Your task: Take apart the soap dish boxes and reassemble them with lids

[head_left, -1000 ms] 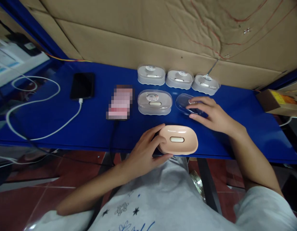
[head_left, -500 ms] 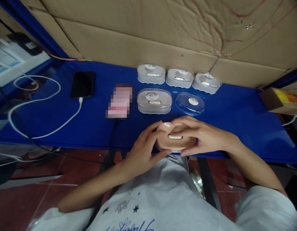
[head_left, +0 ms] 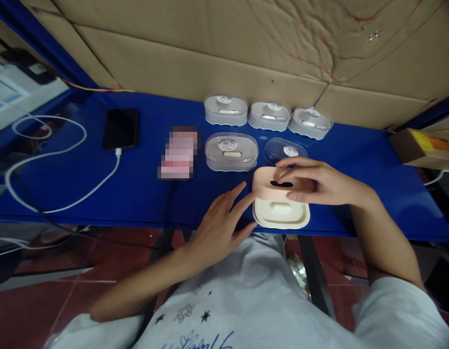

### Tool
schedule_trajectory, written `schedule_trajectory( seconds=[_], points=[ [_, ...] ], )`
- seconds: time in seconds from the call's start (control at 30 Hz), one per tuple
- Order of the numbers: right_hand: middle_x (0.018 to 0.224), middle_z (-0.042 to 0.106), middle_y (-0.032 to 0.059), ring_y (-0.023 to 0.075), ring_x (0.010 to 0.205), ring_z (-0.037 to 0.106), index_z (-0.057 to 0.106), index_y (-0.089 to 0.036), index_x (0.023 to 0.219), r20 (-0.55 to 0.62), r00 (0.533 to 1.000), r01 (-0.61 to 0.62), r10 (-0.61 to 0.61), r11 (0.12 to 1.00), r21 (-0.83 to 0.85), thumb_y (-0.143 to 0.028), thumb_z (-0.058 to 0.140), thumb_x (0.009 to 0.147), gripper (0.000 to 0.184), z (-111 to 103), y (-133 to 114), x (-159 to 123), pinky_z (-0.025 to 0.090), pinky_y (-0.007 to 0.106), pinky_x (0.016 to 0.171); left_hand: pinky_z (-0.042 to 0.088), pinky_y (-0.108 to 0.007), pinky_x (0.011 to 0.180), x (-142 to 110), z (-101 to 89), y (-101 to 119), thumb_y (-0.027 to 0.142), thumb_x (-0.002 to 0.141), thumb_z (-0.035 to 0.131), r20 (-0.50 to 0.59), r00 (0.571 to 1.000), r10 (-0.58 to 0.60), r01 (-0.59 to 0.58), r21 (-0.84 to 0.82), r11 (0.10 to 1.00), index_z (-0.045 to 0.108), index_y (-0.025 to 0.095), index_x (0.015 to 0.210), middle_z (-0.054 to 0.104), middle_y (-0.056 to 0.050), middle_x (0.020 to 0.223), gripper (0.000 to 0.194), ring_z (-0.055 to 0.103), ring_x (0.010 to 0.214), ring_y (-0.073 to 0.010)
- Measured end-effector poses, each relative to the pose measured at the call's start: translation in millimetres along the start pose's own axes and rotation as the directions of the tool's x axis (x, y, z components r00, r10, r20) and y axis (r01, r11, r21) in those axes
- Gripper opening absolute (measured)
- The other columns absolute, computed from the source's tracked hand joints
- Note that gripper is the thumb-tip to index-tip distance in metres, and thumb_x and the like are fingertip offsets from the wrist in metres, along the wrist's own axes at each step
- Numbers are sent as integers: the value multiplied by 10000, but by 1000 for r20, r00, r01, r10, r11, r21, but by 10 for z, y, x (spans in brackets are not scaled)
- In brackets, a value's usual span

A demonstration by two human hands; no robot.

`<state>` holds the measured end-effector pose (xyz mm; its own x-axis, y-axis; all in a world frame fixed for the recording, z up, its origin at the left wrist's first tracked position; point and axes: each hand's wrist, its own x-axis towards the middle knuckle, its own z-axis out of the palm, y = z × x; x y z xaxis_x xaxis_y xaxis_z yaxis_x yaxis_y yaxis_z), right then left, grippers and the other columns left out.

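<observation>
My right hand point(head_left: 324, 184) grips a peach oval soap dish tray point(head_left: 264, 180) with a slot in its middle, holding it tilted and raised. Below and in front of it, a cream soap dish base point(head_left: 282, 220) with a raised middle bar rests at the table's front edge. Fingers spread, my left hand point(head_left: 219, 218) is at the left side of these pieces; its index fingertip is at the tray's lower left corner, and whether they touch I cannot tell. Partly behind my right fingers lies a clear lid point(head_left: 274, 149) with a round label.
A lidded soap dish point(head_left: 230, 162) stands left of the clear lid. Behind are three more: left point(head_left: 225, 118), middle point(head_left: 270, 123), right point(head_left: 309, 130). A pixelated phone point(head_left: 179, 152) and a black phone point(head_left: 120, 128) on a white cable point(head_left: 82, 194) lie left. A cardboard box point(head_left: 415, 155) sits right.
My right hand moved from the clear lid to the peach tray, then lifted and tilted it back off the cream base. My left hand no longer wraps the dish; its fingers opened.
</observation>
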<state>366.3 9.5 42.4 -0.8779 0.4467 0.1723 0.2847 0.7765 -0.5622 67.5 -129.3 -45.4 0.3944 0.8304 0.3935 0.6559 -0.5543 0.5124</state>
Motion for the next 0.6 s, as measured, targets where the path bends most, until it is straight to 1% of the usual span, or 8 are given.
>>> schedule_trajectory(
  seconds=[0.13,0.2,0.27,0.33,0.4,0.47,0.53,0.6],
  points=[
    [1440,726,100,277,1405,669,779,-269,1263,-22,999,-25,25,1000,-11,-398,748,1031,267,10,102,9,535,428,1202,449,-643,1267,6,-36,12,343,1092,654,73,991,115,-119,57,991,547,317,1567,400,-177,1766,488,500,1574,-372],
    [1422,737,104,302,1413,660,772,-274,1289,-56,998,-41,36,996,-80,-434,767,1015,318,50,165,14,518,479,1217,423,-669,1272,6,-44,16,381,1090,660,115,980,162,-172,83,982,618,288,1489,413,-202,1751,412,501,1569,-383],
    [1442,728,127,335,1438,641,759,-269,1327,-99,994,-61,44,984,-169,-465,787,995,386,82,243,6,491,541,1235,419,-678,1265,3,-43,15,414,1077,676,126,976,178,-191,100,977,678,228,1367,455,-250,1707,345,507,1562,-401],
    [1492,699,153,360,1442,637,751,-262,1335,-117,992,-76,50,970,-232,-477,789,989,409,93,314,-14,490,582,1220,411,-675,1266,-3,-33,7,441,1056,704,113,980,163,-174,96,980,701,187,1235,477,-283,1681,310,507,1562,-415],
    [1541,669,162,381,1450,630,744,-269,1337,-111,992,-94,66,956,-277,-481,782,992,408,83,348,-37,487,620,1202,382,-692,1275,-9,-18,-4,504,1032,727,97,985,141,-148,71,987,689,177,1122,488,-293,1677,342,506,1565,-433],
    [1562,658,150,390,1467,614,729,-290,1359,-131,988,-119,80,941,-318,-491,771,1000,414,67,322,-46,461,648,1206,332,-726,1287,-11,-4,-14,569,1018,728,84,991,107,-110,39,993,655,186,1042,510,-287,1668,390,495,1573,-450],
    [1514,692,138,374,1434,638,729,-298,1347,-174,983,-120,63,933,-340,-492,753,1016,384,66,236,-31,464,631,1192,286,-746,1299,-8,-1,-17,570,1023,725,75,995,65,-65,1,998,615,203,1009,550,-261,1642,384,493,1577,-442],
    [1372,764,122,335,1326,703,746,-287,1280,-193,981,-65,0,940,-334,-471,735,1034,308,98,111,9,510,559,1129,270,-740,1310,-2,-18,-14,523,1017,752,69,997,20,-16,-54,998,584,222,1025,584,-215,1607,345,520,1555,-409]
  ],
)
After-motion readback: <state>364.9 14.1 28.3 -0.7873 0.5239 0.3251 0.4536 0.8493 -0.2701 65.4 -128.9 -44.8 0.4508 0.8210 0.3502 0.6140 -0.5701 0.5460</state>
